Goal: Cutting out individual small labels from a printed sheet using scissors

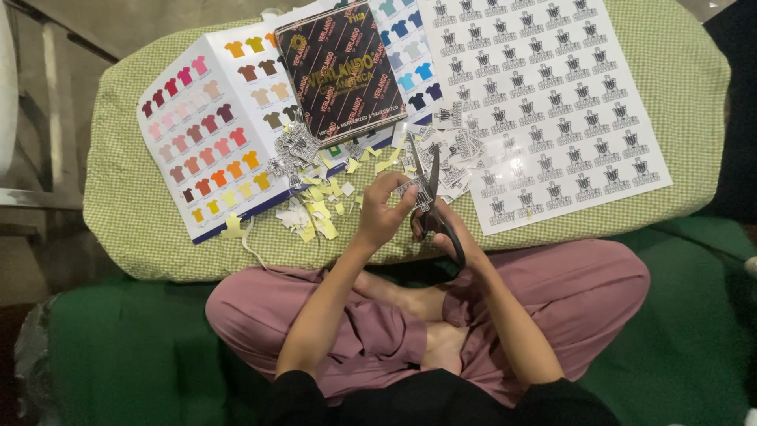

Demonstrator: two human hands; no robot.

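Note:
My left hand pinches a small printed sticker piece over the front edge of a green checked board. My right hand grips black-handled scissors, their blades pointing away from me and meeting the piece. A large white sheet of printed logo stickers lies to the right. Cut-out stickers are piled just left of my hands, with yellow backing scraps scattered around them.
A colour chart of small shirt pictures lies open at the left, with a dark patterned booklet on top of it. My crossed legs in pink trousers rest on a green mat.

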